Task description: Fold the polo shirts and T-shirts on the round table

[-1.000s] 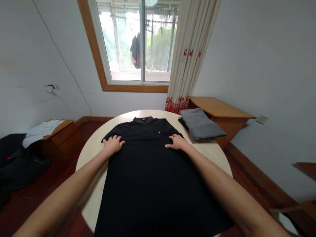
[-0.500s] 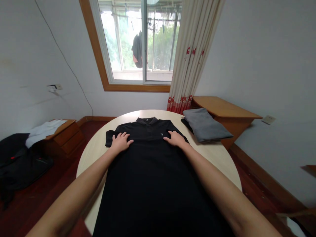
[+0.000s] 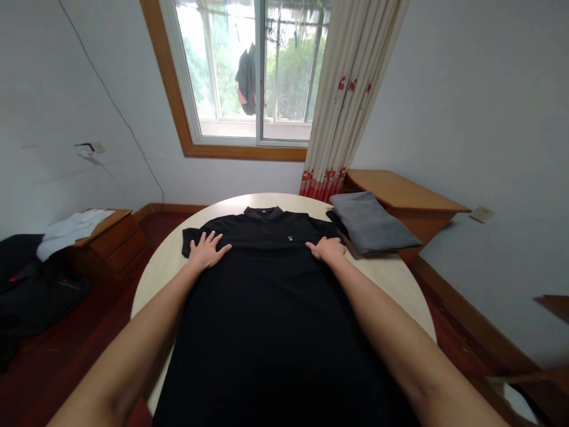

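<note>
A black polo shirt (image 3: 267, 302) lies face up and spread out, its collar toward the window and its lower part running toward me. A small white logo marks the chest. My left hand (image 3: 205, 250) rests with fingers spread on the shirt's left side, by the sleeve. On the opposite side, my right hand (image 3: 326, 248) lies on the cloth near the other sleeve, thumb stretched inward and fingers reaching outward. Neither hand grips the fabric. The shirt's bottom hem is out of view.
The shirt is on a round pale table (image 3: 151, 284). Folded grey cloth (image 3: 376, 222) sits at its right edge, before a wooden desk (image 3: 400, 190). A small wooden cabinet (image 3: 111, 237) and a black bag (image 3: 40, 290) stand left. A curtain (image 3: 342, 107) hangs beside the window.
Both hands have slid outward, the left one leftward and the right one rightward. The shirt's sleeves and upper part now look spread wider. The view has shifted slightly.
</note>
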Action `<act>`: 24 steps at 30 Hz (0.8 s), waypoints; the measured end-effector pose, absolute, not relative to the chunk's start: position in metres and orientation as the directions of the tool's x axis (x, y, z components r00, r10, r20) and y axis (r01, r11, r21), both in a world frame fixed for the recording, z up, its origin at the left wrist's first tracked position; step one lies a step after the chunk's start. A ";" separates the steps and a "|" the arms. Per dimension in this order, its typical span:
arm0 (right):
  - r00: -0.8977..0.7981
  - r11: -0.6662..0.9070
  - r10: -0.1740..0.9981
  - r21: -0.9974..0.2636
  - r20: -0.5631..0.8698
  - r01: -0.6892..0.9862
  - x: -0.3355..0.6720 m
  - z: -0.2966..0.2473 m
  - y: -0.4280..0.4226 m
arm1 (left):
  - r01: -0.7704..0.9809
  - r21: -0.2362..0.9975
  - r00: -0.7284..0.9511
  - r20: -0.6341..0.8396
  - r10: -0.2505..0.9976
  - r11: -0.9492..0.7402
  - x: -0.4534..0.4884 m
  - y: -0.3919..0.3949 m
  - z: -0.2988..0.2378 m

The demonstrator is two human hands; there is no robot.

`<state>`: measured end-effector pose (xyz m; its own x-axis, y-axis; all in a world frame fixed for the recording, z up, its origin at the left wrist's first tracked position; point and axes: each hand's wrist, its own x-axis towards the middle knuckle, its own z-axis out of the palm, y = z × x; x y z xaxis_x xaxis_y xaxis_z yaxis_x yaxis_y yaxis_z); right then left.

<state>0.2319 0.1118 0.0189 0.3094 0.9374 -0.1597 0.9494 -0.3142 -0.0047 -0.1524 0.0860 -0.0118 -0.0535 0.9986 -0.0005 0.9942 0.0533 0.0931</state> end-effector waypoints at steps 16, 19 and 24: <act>-0.123 0.235 0.898 -0.224 0.423 0.946 0.219 0.007 0.034 | 0.997 0.074 -0.035 0.196 0.980 0.021 -0.149 0.056 -0.020; -0.124 0.257 0.882 -0.245 0.454 0.935 0.225 0.006 0.020 | 0.994 0.103 -0.039 0.167 0.985 0.022 -0.151 0.055 -0.018; -0.130 0.223 0.905 -0.193 0.405 0.956 0.230 0.003 -0.022 | 0.995 0.104 -0.018 0.134 0.991 0.004 -0.149 0.046 -0.017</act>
